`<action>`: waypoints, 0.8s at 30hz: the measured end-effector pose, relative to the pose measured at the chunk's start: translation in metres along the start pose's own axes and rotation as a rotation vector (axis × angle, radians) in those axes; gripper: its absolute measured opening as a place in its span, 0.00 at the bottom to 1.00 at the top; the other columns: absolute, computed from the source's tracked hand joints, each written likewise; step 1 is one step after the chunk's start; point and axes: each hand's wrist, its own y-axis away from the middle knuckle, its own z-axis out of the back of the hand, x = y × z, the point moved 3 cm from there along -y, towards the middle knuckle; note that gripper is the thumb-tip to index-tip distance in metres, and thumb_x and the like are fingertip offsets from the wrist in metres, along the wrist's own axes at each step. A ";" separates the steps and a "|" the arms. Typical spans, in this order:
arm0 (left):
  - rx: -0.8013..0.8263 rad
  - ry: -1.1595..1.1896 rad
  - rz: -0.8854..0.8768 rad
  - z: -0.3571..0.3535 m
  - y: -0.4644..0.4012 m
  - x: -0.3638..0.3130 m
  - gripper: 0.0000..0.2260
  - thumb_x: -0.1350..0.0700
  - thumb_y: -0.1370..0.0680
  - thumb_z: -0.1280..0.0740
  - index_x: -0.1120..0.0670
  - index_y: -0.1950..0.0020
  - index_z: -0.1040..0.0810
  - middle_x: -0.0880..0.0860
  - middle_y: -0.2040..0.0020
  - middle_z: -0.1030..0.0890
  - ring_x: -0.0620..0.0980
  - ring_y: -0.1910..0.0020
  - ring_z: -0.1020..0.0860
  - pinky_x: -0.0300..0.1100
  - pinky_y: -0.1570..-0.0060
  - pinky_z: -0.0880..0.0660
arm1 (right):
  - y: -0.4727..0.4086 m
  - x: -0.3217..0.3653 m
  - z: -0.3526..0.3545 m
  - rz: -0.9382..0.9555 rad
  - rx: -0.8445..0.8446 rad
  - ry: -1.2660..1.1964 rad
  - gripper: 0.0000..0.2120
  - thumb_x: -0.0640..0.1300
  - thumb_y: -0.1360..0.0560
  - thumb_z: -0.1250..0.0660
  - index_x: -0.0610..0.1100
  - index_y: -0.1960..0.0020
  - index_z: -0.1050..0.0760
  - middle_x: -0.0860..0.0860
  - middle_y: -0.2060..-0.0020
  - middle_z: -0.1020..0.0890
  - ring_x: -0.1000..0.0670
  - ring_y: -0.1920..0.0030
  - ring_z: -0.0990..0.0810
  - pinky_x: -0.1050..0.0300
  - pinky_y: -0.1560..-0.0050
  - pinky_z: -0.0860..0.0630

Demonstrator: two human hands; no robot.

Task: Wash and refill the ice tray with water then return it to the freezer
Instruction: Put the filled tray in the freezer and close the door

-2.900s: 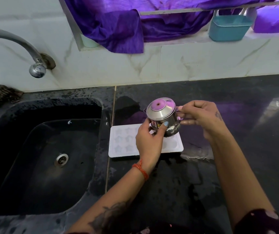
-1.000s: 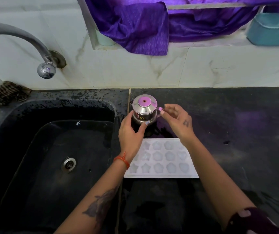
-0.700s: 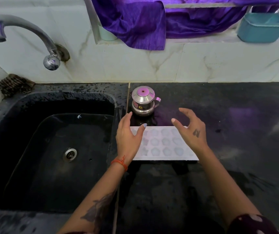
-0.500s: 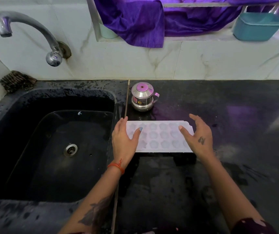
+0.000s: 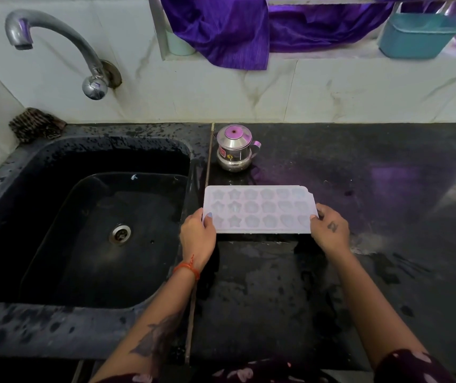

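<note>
A white ice tray [image 5: 258,209] with star and flower shaped cells lies on the black counter [image 5: 359,272], just right of the sink. My left hand [image 5: 198,237] grips its left end, thumb on top of the rim. My right hand [image 5: 330,230] grips its right end the same way. A small steel pot [image 5: 234,151] with a pink knob on its lid stands behind the tray, apart from it.
The black sink [image 5: 83,222] with its drain lies to the left, under a curved steel tap [image 5: 55,48] on the marble wall. A scrubber [image 5: 34,124] sits at the sink's back left corner. Purple cloth [image 5: 221,31] and a teal basket [image 5: 417,34] rest on the ledge above.
Both hands set the steel pot down behind the tray and let it go. They then came down to the tray's two ends and closed on it.
</note>
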 end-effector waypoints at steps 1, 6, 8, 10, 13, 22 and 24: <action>0.002 0.018 0.012 0.000 0.001 -0.001 0.12 0.57 0.19 0.42 0.58 0.45 0.21 0.58 0.49 0.19 0.57 0.50 0.21 0.49 0.49 0.24 | 0.000 0.001 0.001 -0.011 -0.004 0.001 0.13 0.36 0.23 0.44 0.39 0.43 0.23 0.42 0.48 0.19 0.43 0.51 0.25 0.55 0.54 0.33; 0.003 0.065 0.070 0.001 0.002 -0.004 0.12 0.58 0.20 0.41 0.56 0.39 0.22 0.56 0.45 0.19 0.58 0.50 0.19 0.53 0.46 0.23 | -0.003 0.002 0.003 -0.064 -0.028 -0.049 0.16 0.36 0.24 0.41 0.43 0.38 0.24 0.45 0.42 0.20 0.41 0.41 0.24 0.54 0.44 0.29; -0.005 0.082 0.082 0.002 0.005 -0.004 0.12 0.58 0.20 0.41 0.56 0.39 0.22 0.56 0.45 0.18 0.57 0.50 0.19 0.52 0.46 0.22 | -0.002 0.003 0.003 -0.069 -0.029 -0.059 0.16 0.36 0.24 0.41 0.43 0.38 0.24 0.45 0.42 0.20 0.42 0.41 0.24 0.53 0.44 0.29; -0.017 0.090 0.091 0.003 0.007 -0.003 0.12 0.58 0.19 0.40 0.57 0.39 0.22 0.56 0.46 0.18 0.57 0.51 0.19 0.51 0.46 0.22 | -0.001 0.004 0.005 -0.069 -0.026 -0.063 0.16 0.35 0.24 0.41 0.43 0.38 0.23 0.44 0.43 0.19 0.42 0.42 0.23 0.53 0.44 0.28; -0.043 0.101 0.104 0.004 0.012 -0.002 0.12 0.58 0.19 0.40 0.56 0.40 0.22 0.56 0.47 0.18 0.58 0.51 0.19 0.51 0.47 0.23 | -0.001 0.004 0.006 -0.063 -0.013 -0.064 0.16 0.35 0.24 0.40 0.43 0.39 0.23 0.45 0.43 0.19 0.42 0.43 0.23 0.53 0.45 0.27; -0.203 0.143 0.153 0.009 0.035 -0.002 0.11 0.59 0.20 0.41 0.56 0.42 0.21 0.56 0.50 0.17 0.58 0.53 0.19 0.50 0.47 0.23 | -0.004 0.016 0.015 0.050 0.035 -0.069 0.16 0.36 0.24 0.39 0.45 0.38 0.23 0.46 0.43 0.19 0.43 0.43 0.23 0.51 0.40 0.27; -0.240 0.164 0.177 0.010 0.042 0.001 0.11 0.59 0.20 0.40 0.56 0.42 0.21 0.56 0.50 0.17 0.59 0.52 0.19 0.52 0.47 0.23 | -0.004 0.019 0.016 0.085 0.061 -0.068 0.16 0.36 0.24 0.39 0.45 0.38 0.23 0.47 0.43 0.19 0.43 0.43 0.22 0.51 0.40 0.27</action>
